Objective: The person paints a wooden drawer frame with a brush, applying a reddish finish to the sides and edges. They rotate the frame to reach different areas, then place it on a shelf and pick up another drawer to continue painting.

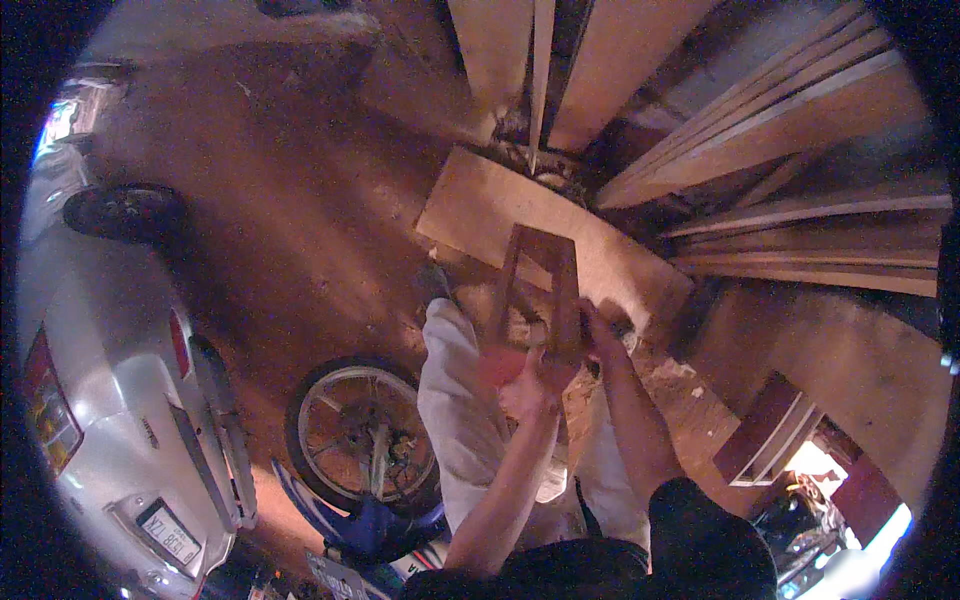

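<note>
A small wooden frame (544, 241), with open gaps between its rails, is held out over my lap. My left hand (531, 386) grips its near end from the left side. On the right side, my right hand (600, 334) is closed around the same end, its fingers partly hidden by the wood. Beside my left hand is a blurred red thing (504, 369) that I cannot identify. Beyond and below the frame, a flat wooden board (469, 196) lies near the floor. My legs in pale trousers (457, 397) are to either side of my hands.
Long wooden planks (615, 67) lean at the upper right. A silver car (112, 337) stands to the left, with a motorcycle wheel (300, 427) and blue fender (375, 529) close by my left leg. A dark red panelled wooden piece (761, 416) is at the lower right.
</note>
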A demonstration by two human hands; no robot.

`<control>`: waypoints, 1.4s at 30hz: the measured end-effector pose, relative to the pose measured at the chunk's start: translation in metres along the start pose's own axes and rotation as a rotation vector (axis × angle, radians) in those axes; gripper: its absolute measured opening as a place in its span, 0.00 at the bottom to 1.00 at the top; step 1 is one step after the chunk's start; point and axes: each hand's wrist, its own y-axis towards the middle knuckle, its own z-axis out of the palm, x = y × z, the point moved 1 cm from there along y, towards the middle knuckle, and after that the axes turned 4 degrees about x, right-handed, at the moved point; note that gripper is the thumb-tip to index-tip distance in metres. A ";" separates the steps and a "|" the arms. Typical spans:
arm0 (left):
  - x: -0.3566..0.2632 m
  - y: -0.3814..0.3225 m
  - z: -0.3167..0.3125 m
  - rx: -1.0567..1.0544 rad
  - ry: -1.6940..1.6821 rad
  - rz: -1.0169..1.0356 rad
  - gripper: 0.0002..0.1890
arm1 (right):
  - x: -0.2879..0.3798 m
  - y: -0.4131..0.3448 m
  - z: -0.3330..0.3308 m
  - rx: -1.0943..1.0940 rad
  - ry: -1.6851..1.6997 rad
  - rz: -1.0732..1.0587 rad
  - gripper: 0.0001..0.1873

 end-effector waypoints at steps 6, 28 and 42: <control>0.007 0.094 0.052 -0.554 0.769 0.013 0.47 | 0.005 0.091 -0.023 0.074 0.289 0.143 0.28; 0.035 0.139 0.047 -0.110 0.906 0.178 0.41 | -0.032 0.064 -0.092 -0.220 0.117 -0.407 0.20; 0.013 0.109 -0.080 0.131 0.841 0.038 0.24 | -0.011 0.025 -0.086 -0.344 -0.262 -0.650 0.17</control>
